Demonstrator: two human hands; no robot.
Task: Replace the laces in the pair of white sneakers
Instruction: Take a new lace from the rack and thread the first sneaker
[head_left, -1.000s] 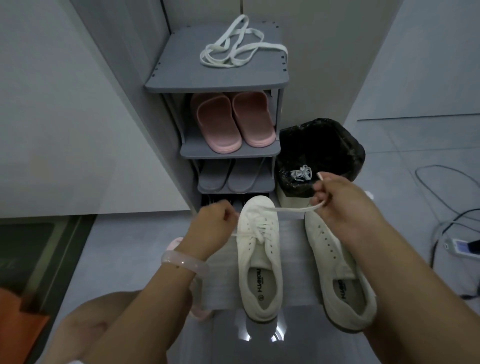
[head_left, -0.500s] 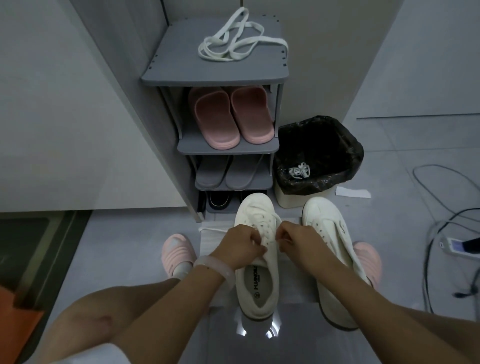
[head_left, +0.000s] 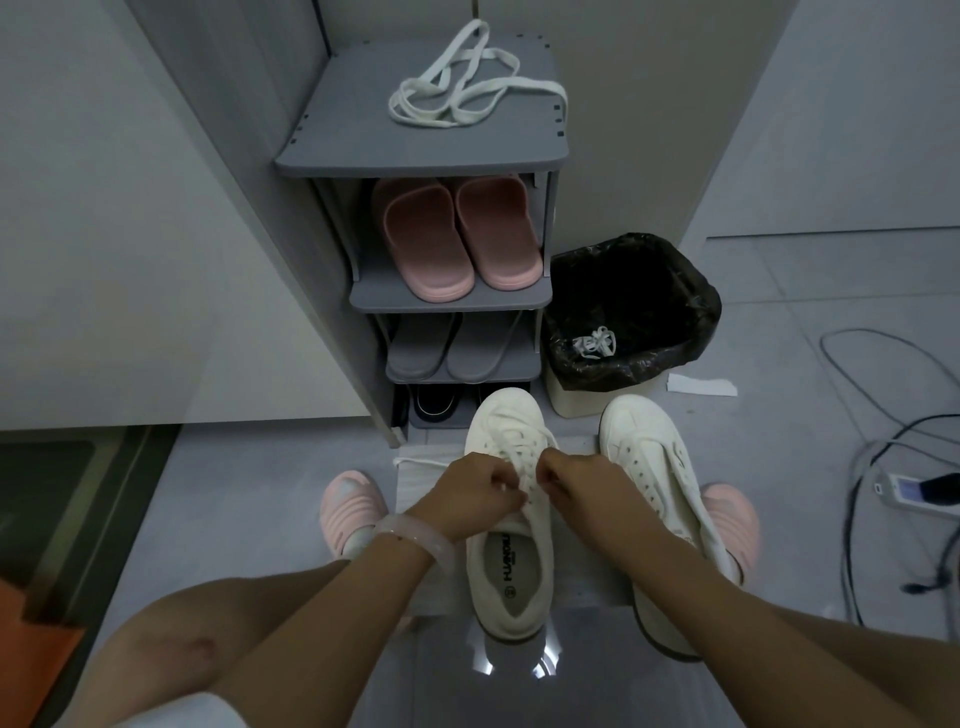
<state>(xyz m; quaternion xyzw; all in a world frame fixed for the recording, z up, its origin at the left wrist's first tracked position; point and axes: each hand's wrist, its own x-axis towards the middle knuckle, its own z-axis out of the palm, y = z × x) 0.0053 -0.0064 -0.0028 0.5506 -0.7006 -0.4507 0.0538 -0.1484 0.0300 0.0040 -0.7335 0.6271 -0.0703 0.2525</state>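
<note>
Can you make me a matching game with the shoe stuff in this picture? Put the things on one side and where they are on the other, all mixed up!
Things:
1. loose white lace
2. pink slippers
3. bunched-up lace
4. left sneaker

Places:
A. inside the black-lined bin
B. on the very top of the grey shoe rack
C. on the floor, under both hands
D. on the rack's second shelf

Pairs: 1-B, 2-D, 3-A, 4-C

The left hand and right hand are both pinching lace on that sneaker.
</note>
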